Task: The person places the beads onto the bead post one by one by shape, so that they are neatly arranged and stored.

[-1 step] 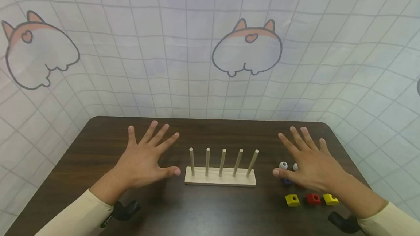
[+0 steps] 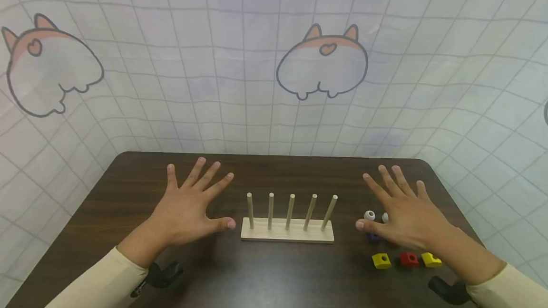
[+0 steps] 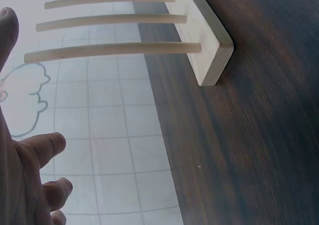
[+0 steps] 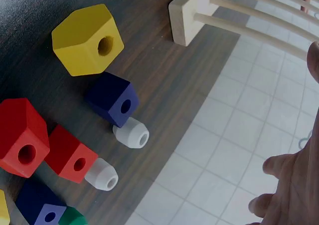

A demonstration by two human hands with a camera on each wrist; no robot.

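My left hand (image 2: 186, 210) is spread with straight fingers left of a pale wooden peg rack (image 2: 287, 236), touching nothing but apparently hovering over the table. Several upright dowels rise from the rack's flat base, all bare. On the other side, my right hand (image 2: 406, 215) is likewise spread and holds nothing. Beneath and beside it lie drilled wooden beads: a yellow one (image 4: 79, 45), a dark blue one (image 4: 109, 98), a large red one (image 4: 20, 135), a smaller red one (image 4: 70, 155) and two white ones. In the head view the right hand hides some of them.
A dark brown wood-grain table (image 2: 274, 279) carries everything. Behind it hangs a white gridded curtain (image 2: 214, 61) with cartoon animal drawings. At the lower left of the right wrist view are another blue bead (image 4: 37, 200) and a partly cut-off green one (image 4: 74, 217). Black straps (image 2: 164, 274) sit at the wrists.
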